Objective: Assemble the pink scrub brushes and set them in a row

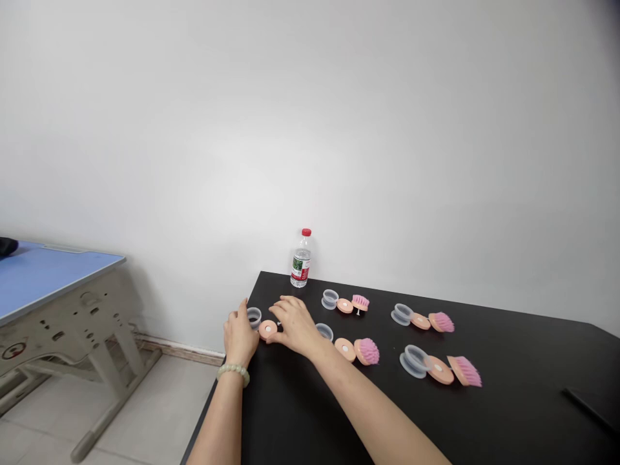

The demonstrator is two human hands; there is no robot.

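At the far left of the black table, my left hand (pixel 240 336) curls around the near left side of a clear plastic spool-shaped piece (pixel 254 316), fingers partly hidden. My right hand (pixel 294 324) is just to its right, fingers bent downward over something mostly covered; only a small pale stem tip shows by the fingers. Between my hands lies a round peach disc (pixel 268 330) with a white centre, close to my right thumb. Beyond my right wrist are another clear spool-shaped piece (pixel 325 332), a peach disc (pixel 345 349) and a pink-bristled brush head (pixel 368 351).
Similar sets of clear piece, disc and brush head lie farther back (pixel 345 306), at back right (pixel 420 321) and at front right (pixel 440 370). A red-capped water bottle (pixel 301 261) stands near the wall. A blue-topped desk (pixel 58 271) is at left; a dark bar (pixel 588 410) lies right.
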